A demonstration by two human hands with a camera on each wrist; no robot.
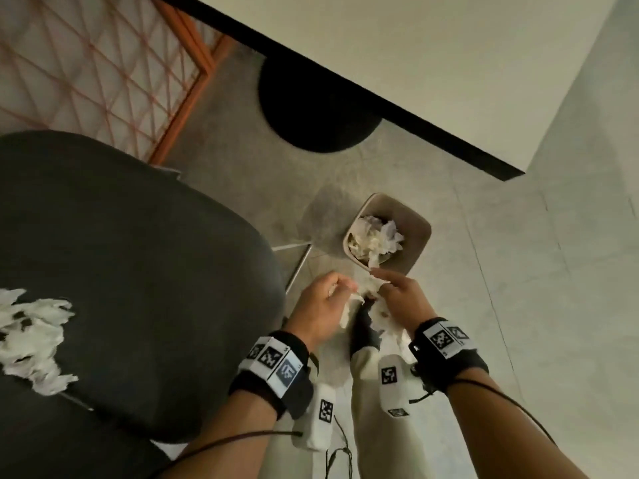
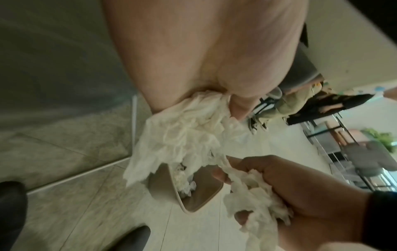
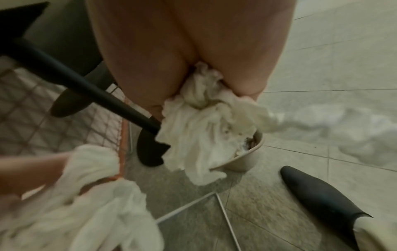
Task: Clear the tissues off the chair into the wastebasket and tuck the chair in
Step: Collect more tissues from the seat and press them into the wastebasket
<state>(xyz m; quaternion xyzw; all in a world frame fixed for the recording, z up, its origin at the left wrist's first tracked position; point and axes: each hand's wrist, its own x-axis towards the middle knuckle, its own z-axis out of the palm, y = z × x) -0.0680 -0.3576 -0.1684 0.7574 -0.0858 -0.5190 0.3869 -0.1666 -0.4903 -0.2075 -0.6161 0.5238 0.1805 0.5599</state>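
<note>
Bare floor (image 1: 518,271) lies around the wastebasket (image 1: 416,236), below the table (image 1: 432,63) edge. My left hand (image 1: 320,305) and right hand (image 1: 403,299) each clutch crumpled tissues (image 2: 189,132).

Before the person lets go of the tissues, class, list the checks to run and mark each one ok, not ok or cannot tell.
1. Left hand grips crumpled white tissue: ok.
2. Right hand grips its own tissue wad: ok.
3. Both hands directly over the beige square wastebasket: not ok, they sit short of its near rim.
4. Room left in the wastebasket: cannot tell, tissues already pile near the rim.
5. Dark grey chair seat cleared: not ok, torn white tissues remain.
</note>
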